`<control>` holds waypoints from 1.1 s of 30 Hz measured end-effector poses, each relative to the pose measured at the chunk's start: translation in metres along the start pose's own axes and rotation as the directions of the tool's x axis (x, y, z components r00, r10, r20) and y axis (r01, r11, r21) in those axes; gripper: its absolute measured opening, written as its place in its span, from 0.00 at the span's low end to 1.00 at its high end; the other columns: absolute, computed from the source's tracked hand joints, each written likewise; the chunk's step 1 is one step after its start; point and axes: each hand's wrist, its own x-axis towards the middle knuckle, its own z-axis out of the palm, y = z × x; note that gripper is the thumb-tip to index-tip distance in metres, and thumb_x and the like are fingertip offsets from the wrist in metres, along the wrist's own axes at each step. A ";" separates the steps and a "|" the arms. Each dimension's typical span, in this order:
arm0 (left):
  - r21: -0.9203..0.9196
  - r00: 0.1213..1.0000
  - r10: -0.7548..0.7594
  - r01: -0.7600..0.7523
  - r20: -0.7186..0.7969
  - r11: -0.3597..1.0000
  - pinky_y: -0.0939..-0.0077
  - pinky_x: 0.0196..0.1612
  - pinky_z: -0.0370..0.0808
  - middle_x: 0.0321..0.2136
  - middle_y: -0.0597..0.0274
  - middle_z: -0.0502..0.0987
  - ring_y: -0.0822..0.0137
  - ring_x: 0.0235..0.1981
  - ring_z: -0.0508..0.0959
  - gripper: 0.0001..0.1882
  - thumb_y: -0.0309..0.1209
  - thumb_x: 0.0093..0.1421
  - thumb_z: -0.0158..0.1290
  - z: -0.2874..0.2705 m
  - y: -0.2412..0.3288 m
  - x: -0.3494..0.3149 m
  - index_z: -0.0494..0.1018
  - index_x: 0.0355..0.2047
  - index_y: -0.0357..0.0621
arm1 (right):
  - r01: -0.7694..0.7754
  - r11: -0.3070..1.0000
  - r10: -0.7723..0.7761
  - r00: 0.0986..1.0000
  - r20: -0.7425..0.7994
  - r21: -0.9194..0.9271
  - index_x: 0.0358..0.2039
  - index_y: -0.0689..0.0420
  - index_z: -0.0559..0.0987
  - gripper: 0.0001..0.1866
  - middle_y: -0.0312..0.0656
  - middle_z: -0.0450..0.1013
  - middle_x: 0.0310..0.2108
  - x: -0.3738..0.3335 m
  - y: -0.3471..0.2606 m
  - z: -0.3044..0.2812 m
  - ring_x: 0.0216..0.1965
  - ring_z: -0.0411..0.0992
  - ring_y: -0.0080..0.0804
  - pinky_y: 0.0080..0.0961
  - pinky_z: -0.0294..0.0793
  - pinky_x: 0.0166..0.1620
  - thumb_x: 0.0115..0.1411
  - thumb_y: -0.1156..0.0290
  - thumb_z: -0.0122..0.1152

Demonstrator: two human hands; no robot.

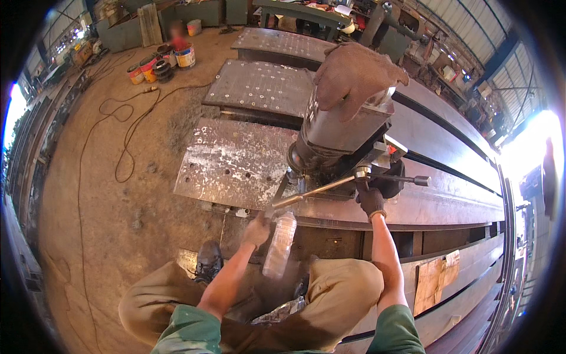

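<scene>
In front of me a heavy grey drill-like machine (336, 130) stands on the steel plates, with a brown cloth or glove-like cover (356, 74) draped over its top. A long metal lever (321, 190) runs from a round hub (362, 172) on its side down to the left. My left hand (256, 230), a little blurred, closes around the lever's lower end. Beside it a clear plastic bottle (280, 245) stands tilted, its base toward me. My right hand (370, 200), in a dark glove, has its fingers closed at the hub. A second bar (401, 178) sticks out right of it.
Long steel beams (448, 206) lie stacked to the right. Drilled plates (259, 85) with many holes lie beyond. Paint buckets (184, 56) and a looping cable (127, 147) are on the floor at left. Brown cardboard (435, 283) rests on the near beams.
</scene>
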 end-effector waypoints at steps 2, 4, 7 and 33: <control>0.073 0.997 -0.069 0.071 -0.025 0.995 0.40 0.52 0.75 0.46 0.35 0.80 0.32 0.48 0.79 0.22 0.42 0.69 0.45 -0.013 -0.008 0.013 0.69 0.59 0.44 | -0.018 1.000 0.018 0.999 0.032 0.013 0.12 0.56 0.81 0.41 0.43 0.72 0.10 -0.002 -0.011 0.004 0.17 0.76 0.39 0.38 0.73 0.27 0.59 0.28 0.55; 0.102 0.987 -0.148 0.154 -0.069 0.983 0.42 0.52 0.76 0.45 0.34 0.80 0.33 0.48 0.80 0.23 0.42 0.69 0.46 -0.017 -0.008 0.023 0.69 0.57 0.40 | -0.008 1.000 0.007 0.999 0.031 0.021 0.12 0.56 0.82 0.41 0.42 0.73 0.11 -0.005 -0.021 0.003 0.18 0.76 0.39 0.38 0.73 0.27 0.59 0.27 0.54; 0.038 0.985 -0.120 0.126 -0.125 0.991 0.43 0.51 0.77 0.45 0.32 0.80 0.34 0.47 0.81 0.22 0.40 0.69 0.46 -0.013 0.027 0.009 0.70 0.56 0.38 | 0.004 0.998 -0.004 1.000 0.007 0.064 0.13 0.55 0.82 0.42 0.43 0.73 0.11 -0.009 -0.014 0.002 0.18 0.76 0.40 0.39 0.73 0.28 0.59 0.26 0.52; 0.376 0.924 0.376 -0.327 -0.062 0.867 0.45 0.40 0.77 0.27 0.46 0.81 0.42 0.34 0.82 0.07 0.36 0.64 0.53 -0.068 -0.101 0.001 0.76 0.41 0.52 | -0.048 0.998 0.048 0.999 0.002 0.049 0.12 0.55 0.81 0.40 0.41 0.74 0.12 -0.005 -0.020 0.007 0.18 0.76 0.36 0.37 0.73 0.29 0.60 0.29 0.54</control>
